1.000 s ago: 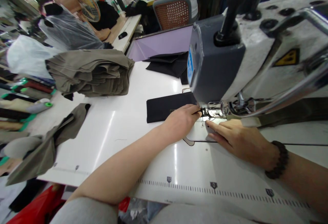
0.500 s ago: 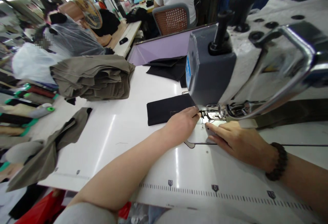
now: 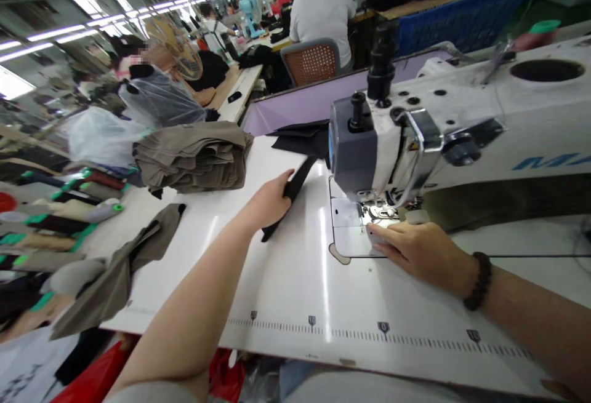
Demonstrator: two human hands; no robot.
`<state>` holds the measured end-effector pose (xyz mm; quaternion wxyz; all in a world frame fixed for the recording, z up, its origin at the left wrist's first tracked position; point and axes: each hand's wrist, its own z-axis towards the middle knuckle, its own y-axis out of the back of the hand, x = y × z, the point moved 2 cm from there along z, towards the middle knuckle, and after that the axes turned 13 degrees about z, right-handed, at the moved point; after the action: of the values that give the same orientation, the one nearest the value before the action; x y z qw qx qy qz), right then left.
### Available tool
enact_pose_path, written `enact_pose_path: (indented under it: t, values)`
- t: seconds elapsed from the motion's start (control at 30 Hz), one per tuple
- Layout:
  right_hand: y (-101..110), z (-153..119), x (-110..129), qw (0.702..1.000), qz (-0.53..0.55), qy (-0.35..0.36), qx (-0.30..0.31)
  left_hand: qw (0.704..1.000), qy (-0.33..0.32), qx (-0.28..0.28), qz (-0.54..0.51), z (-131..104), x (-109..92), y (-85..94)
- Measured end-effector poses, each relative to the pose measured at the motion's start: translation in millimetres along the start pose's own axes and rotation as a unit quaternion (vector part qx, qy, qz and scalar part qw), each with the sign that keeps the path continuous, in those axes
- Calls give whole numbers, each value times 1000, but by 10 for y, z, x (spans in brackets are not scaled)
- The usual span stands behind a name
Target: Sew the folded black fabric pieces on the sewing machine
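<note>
My left hand (image 3: 270,203) grips a folded piece of black fabric (image 3: 300,184), tilted up on edge over the white table, left of the sewing machine (image 3: 364,144). My right hand (image 3: 422,249) rests at the machine's needle plate (image 3: 346,218), its index finger stretched towards the presser foot (image 3: 381,211). Nothing shows held in those fingers, though their undersides are hidden. More black fabric (image 3: 305,138) lies behind, beside the machine head.
A stack of grey-brown fabric pieces (image 3: 194,157) sits at the left, with a loose piece (image 3: 124,267) hanging nearer me. Thread cones (image 3: 69,227) line the left side. Olive fabric (image 3: 503,203) lies under the machine arm. A seated person (image 3: 321,15) is beyond the purple partition.
My left hand has drawn the black fabric leftwards from the needle area and tipped it up. My right hand has stayed by the needle plate. The view has lifted and pulled back.
</note>
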<state>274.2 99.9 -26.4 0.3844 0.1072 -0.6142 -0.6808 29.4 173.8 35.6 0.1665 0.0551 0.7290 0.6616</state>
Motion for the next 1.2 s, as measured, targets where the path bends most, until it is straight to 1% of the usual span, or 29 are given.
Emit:
enact_pose_path:
  t: [0.03, 0.07, 0.1, 0.13, 0.17, 0.2, 0.23, 0.27, 0.3, 0.33, 0.37, 0.4, 0.43, 0.47, 0.5, 0.53, 0.6, 0.67, 0.73, 0.83, 0.93, 1.07, 1.2]
  values:
    - [3, 0, -2, 1000, 4, 1, 4, 991, -15, -5, -133, -58, 71, 65]
    - [6, 0, -3, 1000, 8, 2, 6, 968, -22, -3, -251, -126, 120, 93]
    - [7, 0, -5, 1000, 14, 3, 8, 939, -27, 5, -344, -197, 146, 81]
    - [10, 0, -8, 1000, 19, 6, 6, 913, -25, 8, -406, -264, 158, 35]
    - [11, -1, -10, 1000, 21, 9, 1, 900, -14, 4, -436, -323, 165, -35]
    - [13, -3, -13, 1000, 22, 12, -3, 902, 3, -10, -432, -373, 171, -118]
    - [13, -7, -16, 1000, 21, 16, -8, 916, 25, -39, -399, -417, 177, -198]
    - [13, -12, -20, 1000, 20, 19, -10, 937, 46, -80, -337, -459, 180, -264]
    - [13, -18, -23, 1000, 18, 23, -9, 958, 54, -120, -256, -500, 166, -313]
    - [12, -25, -27, 999, 17, 26, -6, 972, 42, -152, -172, -543, 128, -346]
    - [12, -32, -30, 999, 17, 29, -3, 981, 10, -170, -94, -588, 63, -370]
    - [13, -39, -32, 999, 19, 35, -1, 984, -44, -169, -30, -634, -29, -396]
    - [16, -46, -32, 999, 21, 42, -1, 982, -113, -152, 13, -681, -138, -427]
    - [18, -52, -30, 998, 24, 51, 0, 974, -184, -124, 45, -726, -255, -467]
    - [22, -57, -25, 998, 27, 63, 1, 959, -256, -99, 74, -765, -372, -514]
    - [25, -61, -18, 997, 30, 75, 2, 945, -301, -83, 93, -789, -471, -563]
    - [31, -69, -5, 995, 32, 97, 8, 931, -338, -76, 114, -777, -612, -653]
    - [39, -74, 0, 994, 30, 107, 12, 929, -338, -81, 124, -697, -685, -717]
    - [48, -76, -7, 994, 31, 104, 13, 930, -333, -83, 134, -584, -716, -741]
    - [51, -73, -29, 995, 40, 87, 14, 930, -329, -82, 142, -426, -726, -715]
    - [35, -58, -40, 997, 32, 67, 3, 928, -334, -85, 140, -322, -718, -676]
    - [13, -29, -27, 998, 5, 50, -22, 926, -340, -97, 132, -248, -699, -660]
    - [13, -5, -11, 999, -4, 38, -38, 929, -333, -106, 120, -205, -680, -672]
